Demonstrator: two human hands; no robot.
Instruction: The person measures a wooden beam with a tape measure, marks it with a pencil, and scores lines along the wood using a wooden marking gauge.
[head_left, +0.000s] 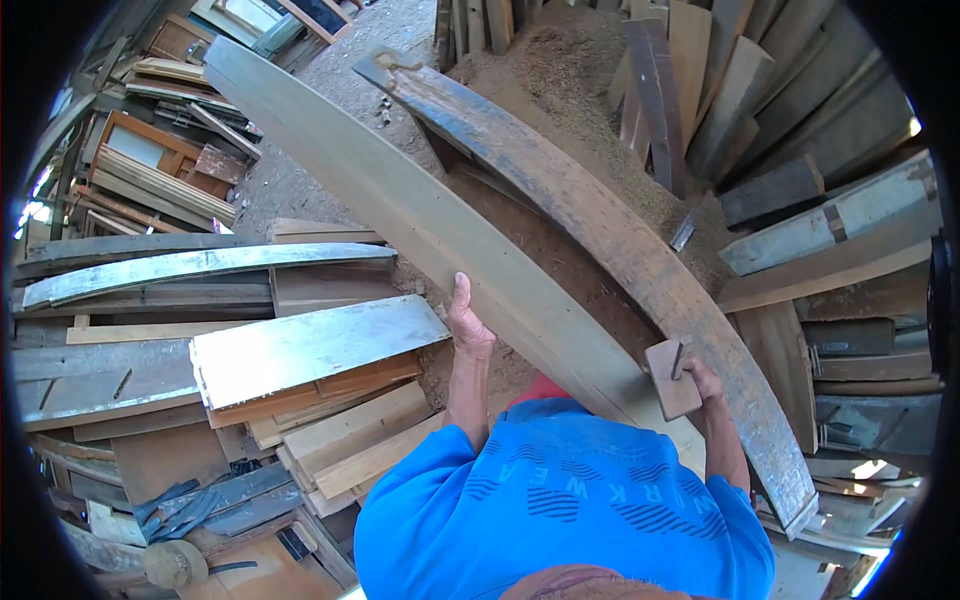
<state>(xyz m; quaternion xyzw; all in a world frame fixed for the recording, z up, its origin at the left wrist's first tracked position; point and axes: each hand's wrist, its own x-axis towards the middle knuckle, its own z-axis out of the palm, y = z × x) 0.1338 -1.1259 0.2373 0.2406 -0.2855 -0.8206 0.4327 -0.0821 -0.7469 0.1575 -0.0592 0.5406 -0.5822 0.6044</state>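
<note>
A long, pale wooden plank runs slantwise from the far left down to my body. My left hand grips its left edge, the thumb lying on the upper face and the fingers hidden below. Near the plank's close end, my right hand is closed around a small flat wooden block with a short dark bar set into it; its exact kind is unclear. The block is held above the plank's right edge. Alongside the plank lies a long, worn bench board, stained blue and brown.
Stacked boards lie at the left, topped by a white-faced panel. Upright timber offcuts lean at the far right, with more boards below. Sawdust covers ground beyond the bench. A wooden frame leans at far left.
</note>
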